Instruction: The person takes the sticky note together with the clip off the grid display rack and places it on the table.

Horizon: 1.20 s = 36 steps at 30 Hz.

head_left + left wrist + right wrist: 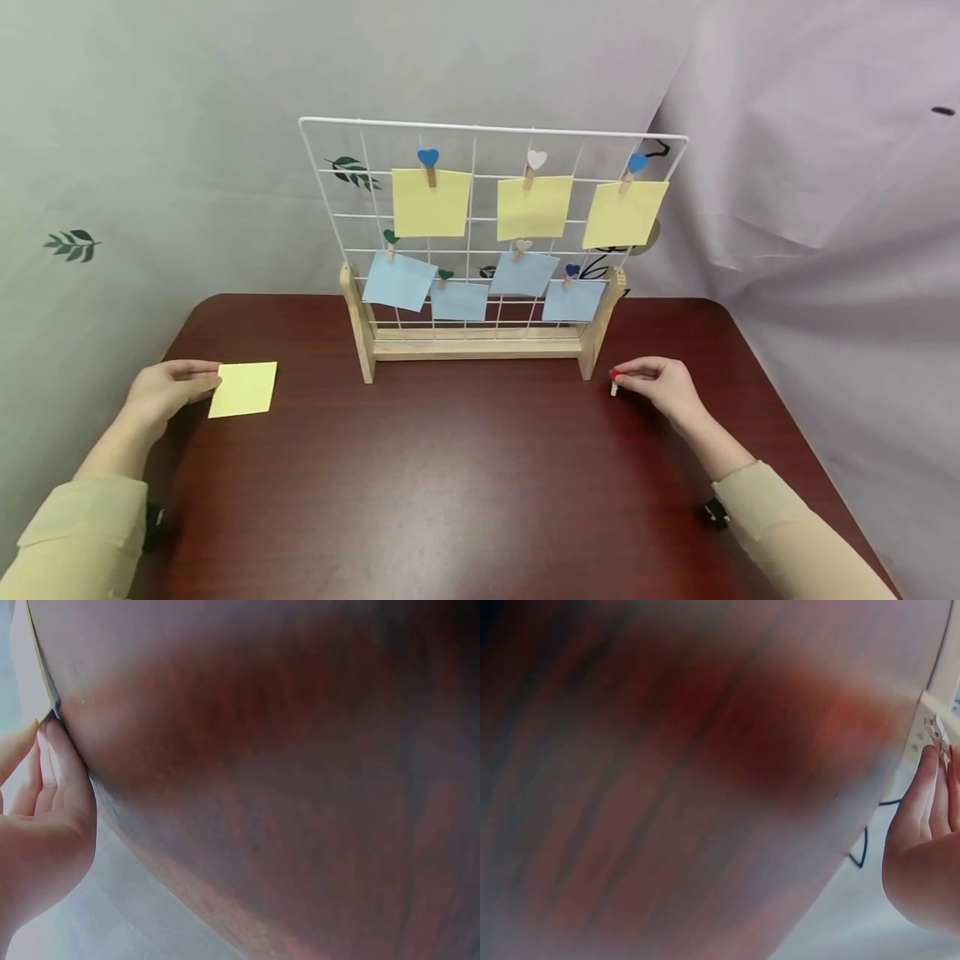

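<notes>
At the left of the head view, my left hand (163, 390) pinches a yellow sticky note (243, 389) by its left edge, above the table. The left wrist view shows that note (39, 664) nearly edge-on between thumb and fingers. Over on the right, my right hand (663, 387) pinches a small clothespin (614, 382) with a red heart, close to the rack's right foot. In the right wrist view the clothespin (935, 733) sticks out past the fingertips. Between the hands stands a white wire grid rack (468, 200) on a wooden base (480, 344).
Three yellow notes (431, 208) hang along the grid's upper part from blue and white heart clothespins (536, 160). Several blue notes (401, 282) hang lower, on green, white and blue ones. The dark red table (480, 467) reaches back to a pale patterned cloth (187, 125).
</notes>
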Tool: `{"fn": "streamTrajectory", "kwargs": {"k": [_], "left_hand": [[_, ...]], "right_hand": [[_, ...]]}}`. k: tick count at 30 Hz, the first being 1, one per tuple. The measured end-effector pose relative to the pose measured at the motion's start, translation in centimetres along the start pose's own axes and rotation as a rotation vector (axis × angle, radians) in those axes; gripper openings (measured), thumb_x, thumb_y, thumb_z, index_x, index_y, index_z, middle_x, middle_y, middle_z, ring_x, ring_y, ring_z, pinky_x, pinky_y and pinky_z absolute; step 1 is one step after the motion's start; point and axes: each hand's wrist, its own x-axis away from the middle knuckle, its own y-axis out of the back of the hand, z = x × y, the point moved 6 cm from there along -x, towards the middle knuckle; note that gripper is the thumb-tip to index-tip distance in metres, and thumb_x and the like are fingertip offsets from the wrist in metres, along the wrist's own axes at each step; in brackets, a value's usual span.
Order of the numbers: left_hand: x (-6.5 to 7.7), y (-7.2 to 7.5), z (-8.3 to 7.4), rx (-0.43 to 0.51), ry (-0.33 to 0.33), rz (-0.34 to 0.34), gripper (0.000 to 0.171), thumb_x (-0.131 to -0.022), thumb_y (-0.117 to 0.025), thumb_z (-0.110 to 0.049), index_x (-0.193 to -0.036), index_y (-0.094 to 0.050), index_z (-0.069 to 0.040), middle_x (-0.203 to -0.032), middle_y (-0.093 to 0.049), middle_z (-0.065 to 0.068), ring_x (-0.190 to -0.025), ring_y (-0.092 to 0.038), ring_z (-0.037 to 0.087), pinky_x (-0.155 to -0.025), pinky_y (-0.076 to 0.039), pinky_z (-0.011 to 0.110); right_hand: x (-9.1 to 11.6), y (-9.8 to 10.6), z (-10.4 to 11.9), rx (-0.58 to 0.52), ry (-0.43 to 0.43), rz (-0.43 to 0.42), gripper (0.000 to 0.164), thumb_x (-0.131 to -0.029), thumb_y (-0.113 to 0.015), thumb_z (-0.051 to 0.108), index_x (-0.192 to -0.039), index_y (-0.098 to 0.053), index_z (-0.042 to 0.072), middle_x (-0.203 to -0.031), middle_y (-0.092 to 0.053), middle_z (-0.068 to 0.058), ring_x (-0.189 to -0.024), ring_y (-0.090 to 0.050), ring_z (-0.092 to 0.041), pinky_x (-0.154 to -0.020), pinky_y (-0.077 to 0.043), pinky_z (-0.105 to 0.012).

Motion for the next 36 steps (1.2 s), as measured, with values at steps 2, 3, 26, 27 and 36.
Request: {"fn": "streamTrajectory", "kwargs": {"k": [2,3,26,27,36], "left_hand": [[-0.1,0.0,0.0,-0.004,-0.006,0.005,0.054,-0.105,-0.068,-0.029,-0.131,-0.061,0.018,-0.086,-0.068,-0.025,-0.073,-0.065,-0.015,-0.065,-0.049,0.009],[-0.2,0.1,0.0,-0.008,-0.007,0.007,0.053,-0.105,-0.067,-0.028,-0.130,-0.061,0.018,-0.085,-0.068,-0.025,-0.073,-0.065,-0.015,-0.064,-0.049,0.009],[-0.1,0.3,0.5,-0.087,0.028,-0.038,0.060,-0.105,-0.066,-0.034,-0.135,-0.059,0.018,-0.086,-0.054,-0.029,-0.073,-0.056,-0.020,-0.065,-0.046,0.014],[-0.1,0.3,0.5,-0.088,0.029,-0.037,0.060,-0.105,-0.066,-0.034,-0.135,-0.059,0.018,-0.086,-0.054,-0.029,-0.073,-0.055,-0.020,-0.066,-0.047,0.016],[0.2,0.5,0.5,-0.089,0.050,-0.040,0.061,-0.105,-0.066,-0.036,-0.135,-0.060,0.017,-0.085,-0.052,-0.032,-0.073,-0.050,-0.024,-0.093,-0.055,0.053]], "right_hand": [[0.0,0.5,-0.4,0.010,-0.015,-0.001,0.034,-0.094,-0.080,0.007,-0.121,-0.073,-0.013,-0.093,-0.083,0.009,-0.081,-0.073,0.009,-0.069,-0.058,-0.016],[0.0,0.8,-0.5,0.017,-0.022,-0.002,0.034,-0.095,-0.080,0.008,-0.121,-0.073,-0.013,-0.093,-0.083,0.010,-0.081,-0.073,0.009,-0.069,-0.057,-0.016],[-0.5,3.1,-1.5,0.184,-0.036,0.002,0.031,-0.096,-0.079,0.009,-0.119,-0.075,-0.011,-0.099,-0.084,-0.010,-0.077,-0.070,0.009,-0.067,-0.055,-0.016],[-0.6,3.1,-1.6,0.187,-0.037,0.003,0.030,-0.096,-0.079,0.009,-0.119,-0.075,-0.011,-0.098,-0.084,-0.009,-0.077,-0.070,0.009,-0.067,-0.055,-0.016],[-0.8,2.9,-1.6,0.240,-0.018,0.014,0.027,-0.096,-0.078,0.008,-0.116,-0.077,-0.010,-0.101,-0.083,-0.016,-0.077,-0.069,0.009,-0.066,-0.053,-0.015]]}}
